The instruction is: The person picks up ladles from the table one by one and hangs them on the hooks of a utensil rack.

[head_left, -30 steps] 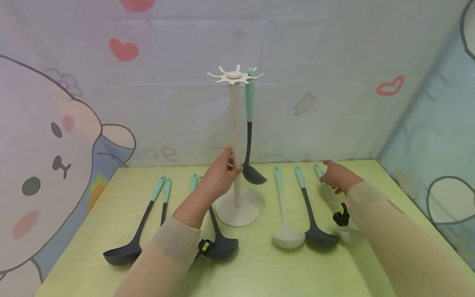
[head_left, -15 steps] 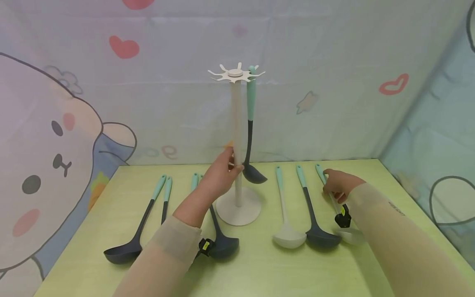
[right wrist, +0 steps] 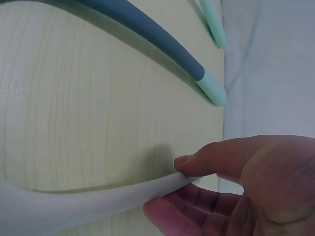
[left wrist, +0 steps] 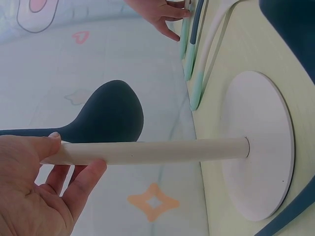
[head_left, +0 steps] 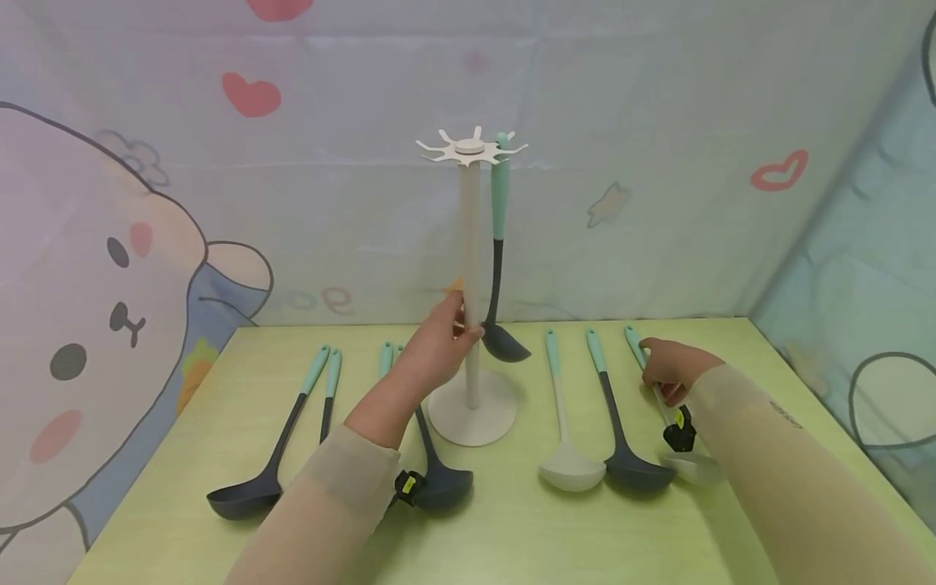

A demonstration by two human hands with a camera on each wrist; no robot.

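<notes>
On the pale green table (head_left: 512, 528), the left hand (head_left: 431, 345) grips the cream utensil stand's post (head_left: 471, 268); the right hand (head_left: 669, 366) pinches the rightmost white ladle's handle (right wrist: 88, 199), apparently not yet lifted. Next: raise it to a free hook.

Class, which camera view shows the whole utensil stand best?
The head view: the utensil stand shows complete, from hook wheel to base, left hand gripping its pole. The left wrist view shows only lower pole and base. The right wrist view shows none.

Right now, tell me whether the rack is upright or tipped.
Upright: the rack stands with its round base flat on the table, the left hand gripping its pole.
</notes>
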